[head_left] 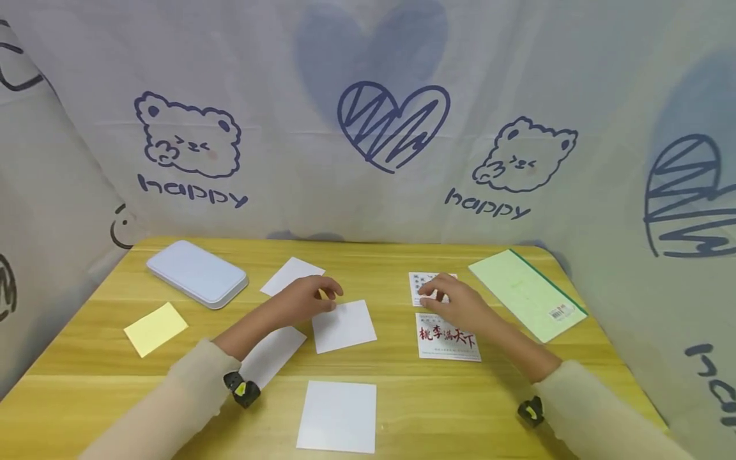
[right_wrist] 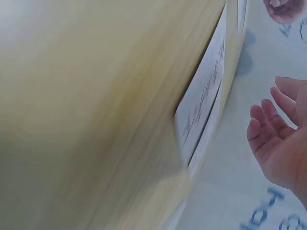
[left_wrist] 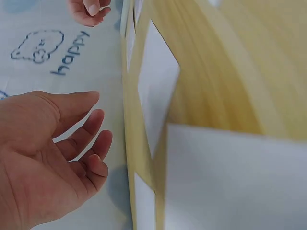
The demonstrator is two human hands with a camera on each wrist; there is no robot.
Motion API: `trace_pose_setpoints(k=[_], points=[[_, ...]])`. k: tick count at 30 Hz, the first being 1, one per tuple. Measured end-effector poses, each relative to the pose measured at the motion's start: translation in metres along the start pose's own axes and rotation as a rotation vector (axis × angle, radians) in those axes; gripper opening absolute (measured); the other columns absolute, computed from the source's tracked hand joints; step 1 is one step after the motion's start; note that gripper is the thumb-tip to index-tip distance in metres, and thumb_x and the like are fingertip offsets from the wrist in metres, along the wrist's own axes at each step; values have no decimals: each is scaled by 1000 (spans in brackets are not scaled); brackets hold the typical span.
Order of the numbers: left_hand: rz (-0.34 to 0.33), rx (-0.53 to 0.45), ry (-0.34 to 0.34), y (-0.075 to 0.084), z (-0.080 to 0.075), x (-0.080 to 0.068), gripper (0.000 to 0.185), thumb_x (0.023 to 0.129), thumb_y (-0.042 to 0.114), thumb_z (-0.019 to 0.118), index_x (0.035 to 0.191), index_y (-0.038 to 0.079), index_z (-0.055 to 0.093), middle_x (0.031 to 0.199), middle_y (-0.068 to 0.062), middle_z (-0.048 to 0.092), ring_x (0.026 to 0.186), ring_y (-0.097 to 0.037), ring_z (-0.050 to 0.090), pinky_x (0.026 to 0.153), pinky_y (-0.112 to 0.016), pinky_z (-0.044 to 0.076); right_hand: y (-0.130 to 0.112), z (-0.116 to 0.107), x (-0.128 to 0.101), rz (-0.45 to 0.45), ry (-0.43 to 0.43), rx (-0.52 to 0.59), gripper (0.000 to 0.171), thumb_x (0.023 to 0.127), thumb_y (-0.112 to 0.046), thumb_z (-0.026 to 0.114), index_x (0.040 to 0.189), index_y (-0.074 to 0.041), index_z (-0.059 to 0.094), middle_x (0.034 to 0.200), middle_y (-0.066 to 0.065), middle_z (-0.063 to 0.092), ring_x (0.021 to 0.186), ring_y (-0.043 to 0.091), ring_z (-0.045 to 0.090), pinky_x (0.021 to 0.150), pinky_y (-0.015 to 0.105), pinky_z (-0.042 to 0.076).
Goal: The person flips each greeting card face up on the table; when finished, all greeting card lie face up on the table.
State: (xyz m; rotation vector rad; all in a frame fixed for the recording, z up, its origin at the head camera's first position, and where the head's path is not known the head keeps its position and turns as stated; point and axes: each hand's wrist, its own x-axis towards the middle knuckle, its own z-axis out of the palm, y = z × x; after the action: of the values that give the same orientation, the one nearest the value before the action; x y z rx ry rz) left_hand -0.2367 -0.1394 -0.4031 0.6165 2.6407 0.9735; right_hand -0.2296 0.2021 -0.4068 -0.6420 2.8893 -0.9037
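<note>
My left hand (head_left: 305, 299) hovers over the table with loosely bent fingers and nothing in its grasp. Its fingertips overlap the corner of a blank white square card (head_left: 345, 329) in the head view. Another white card (head_left: 290, 273) lies behind it, and a third (head_left: 273, 358) is partly covered by the forearm. My right hand (head_left: 454, 301), fingers also slack and holding nothing, is over a card with black print (head_left: 416, 294), hiding part of it. Just in front lies a card with red characters (head_left: 447, 335). The left wrist view shows gaps between the left fingers (left_wrist: 91, 129).
One more white card (head_left: 337, 416) lies near the front of the wooden table (head_left: 437, 409). At left are a pale blue case (head_left: 195, 271) and a yellow paper pad (head_left: 155, 329). A green notebook (head_left: 526, 294) lies at right. Printed cloth (head_left: 287, 172) hangs behind.
</note>
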Motion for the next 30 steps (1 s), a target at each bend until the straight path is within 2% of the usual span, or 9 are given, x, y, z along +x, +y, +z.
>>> trace_pose_setpoints(k=[6,10,15,18,22,27,30], points=[[-25,23,28,-20,-4,-14,26,96,12,67,121,6,67,108,-7,67,93,-20,59,79,-35,50,-20,27,24,-37,-101,96,34,97,-27,69,127,-13,66,123,4,66,98,15,58,76,30,51],[-43,41,26,-30,-5,-17,27,91,12,73,117,4,68,106,-8,68,93,-20,59,80,-35,50,-29,47,41,-48,-178,108,38,95,-27,71,130,-13,65,125,3,63,100,14,58,80,31,51],[-75,61,9,-35,-2,-17,26,88,14,77,112,5,69,103,-6,68,94,-19,59,83,-36,50,-38,63,58,-63,-239,62,44,92,-33,75,131,-14,64,123,2,61,107,17,58,94,38,50],[-87,82,2,-36,1,-14,28,88,15,77,112,5,69,104,-6,67,97,-20,59,88,-39,50,-41,67,64,-57,-262,-7,47,91,-36,75,131,-14,64,123,2,60,111,18,57,98,39,49],[-96,97,-3,-37,2,-12,31,87,15,79,114,5,69,106,-6,67,101,-22,59,93,-42,49,-43,70,71,-40,-280,-89,44,91,-37,75,128,-16,66,121,1,58,108,16,57,97,39,49],[-106,94,-8,-38,3,-12,32,88,16,78,116,4,68,108,-8,66,102,-22,58,94,-43,48,-47,71,74,-7,-297,-104,43,89,-35,78,124,-15,65,120,2,57,106,16,55,98,39,47],[-105,85,-13,-37,2,-12,33,89,18,77,117,4,67,108,-8,65,101,-22,57,93,-43,48,-49,71,75,3,-288,-118,42,88,-35,79,121,-15,63,118,2,56,102,16,54,94,38,48]])
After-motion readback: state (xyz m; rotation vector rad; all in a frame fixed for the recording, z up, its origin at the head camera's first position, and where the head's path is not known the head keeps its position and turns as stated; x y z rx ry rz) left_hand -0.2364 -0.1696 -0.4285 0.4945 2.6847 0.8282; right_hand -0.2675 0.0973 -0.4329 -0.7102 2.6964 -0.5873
